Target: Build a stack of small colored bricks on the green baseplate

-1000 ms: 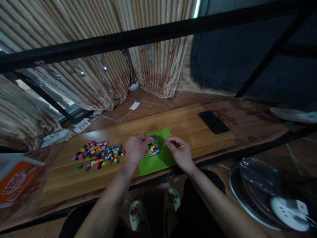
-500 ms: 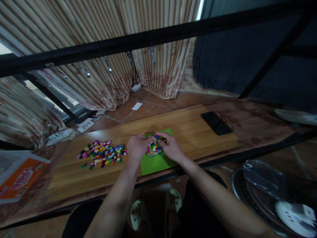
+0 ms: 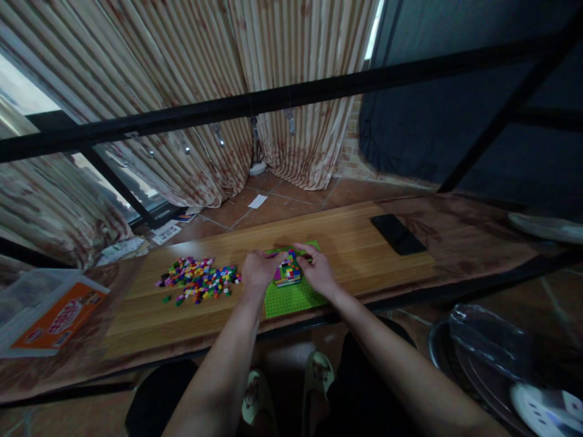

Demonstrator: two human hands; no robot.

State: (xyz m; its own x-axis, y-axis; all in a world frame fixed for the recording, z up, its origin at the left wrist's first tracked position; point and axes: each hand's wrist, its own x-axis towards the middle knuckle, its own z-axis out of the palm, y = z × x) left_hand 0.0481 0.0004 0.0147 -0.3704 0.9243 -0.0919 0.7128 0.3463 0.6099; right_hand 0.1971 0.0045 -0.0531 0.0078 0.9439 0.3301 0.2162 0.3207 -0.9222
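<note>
A green baseplate (image 3: 291, 298) lies on the wooden table (image 3: 364, 243) in front of me. On it stands a small block of stacked coloured bricks (image 3: 286, 271). My left hand (image 3: 257, 271) rests against the block's left side with its fingers curled on it. My right hand (image 3: 316, 269) is at the block's right side, fingers bent over its top edge. A heap of loose coloured bricks (image 3: 198, 281) lies to the left of my left hand.
A black phone (image 3: 398, 233) lies at the table's far right. An orange-labelled box (image 3: 54, 312) sits at the left. A black metal bar (image 3: 291, 97) crosses overhead. A metal basin with plastic (image 3: 492, 352) stands low right. My slippered feet (image 3: 285, 388) show below the table.
My right hand moved left from beside the baseplate onto the brick block. The camera tilted, so the table sits a little lower and further right in view.
</note>
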